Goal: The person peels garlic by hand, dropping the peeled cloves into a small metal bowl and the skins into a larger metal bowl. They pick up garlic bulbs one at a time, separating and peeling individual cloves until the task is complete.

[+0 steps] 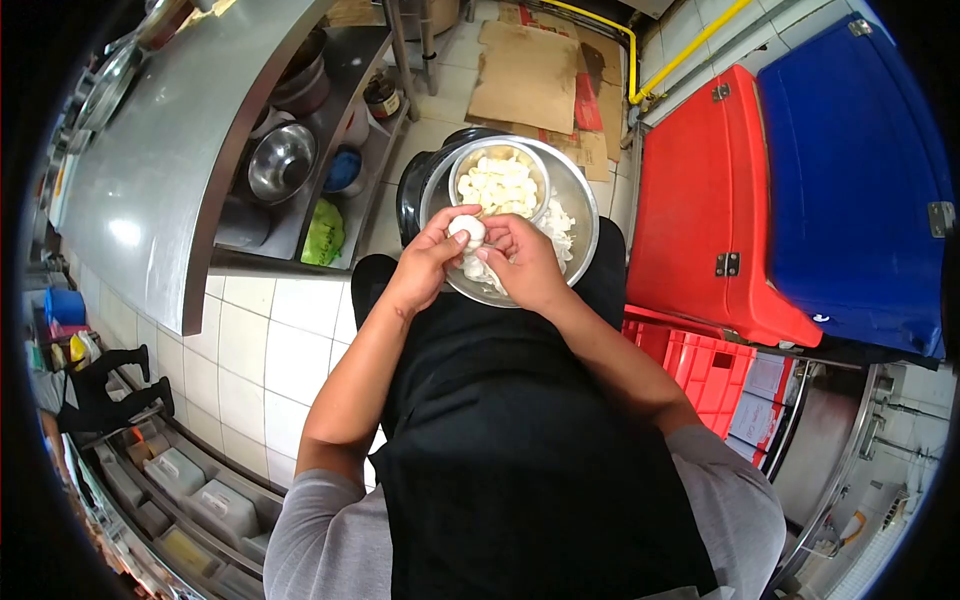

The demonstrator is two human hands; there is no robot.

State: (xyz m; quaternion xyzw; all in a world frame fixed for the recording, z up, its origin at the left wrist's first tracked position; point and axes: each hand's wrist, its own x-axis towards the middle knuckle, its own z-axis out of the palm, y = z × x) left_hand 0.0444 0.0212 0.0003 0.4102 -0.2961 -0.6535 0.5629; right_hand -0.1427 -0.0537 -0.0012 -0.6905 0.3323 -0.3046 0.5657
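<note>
A round white garlic bulb (466, 232) is held in my left hand (430, 258), between the thumb and fingers. My right hand (522, 262) is closed close beside it, with thumb and forefinger pinching what looks like white garlic skin at the bulb's side. Below both hands a wide steel bowl (583, 205) rests at my lap. Inside its far part sits a smaller steel bowl (545, 180) full of pale pieces like peeled garlic cloves (497, 186). Loose white peelings (558, 232) lie in the wide bowl, partly hidden under my hands.
To the left stands a steel table (150, 150) with a lower shelf holding bowls (282, 162) and a green bag (323, 233). Red (695, 200) and blue (850, 170) lidded chests line the right. Flattened cardboard (525, 75) covers floor ahead. Another person's legs (115, 385) show far left.
</note>
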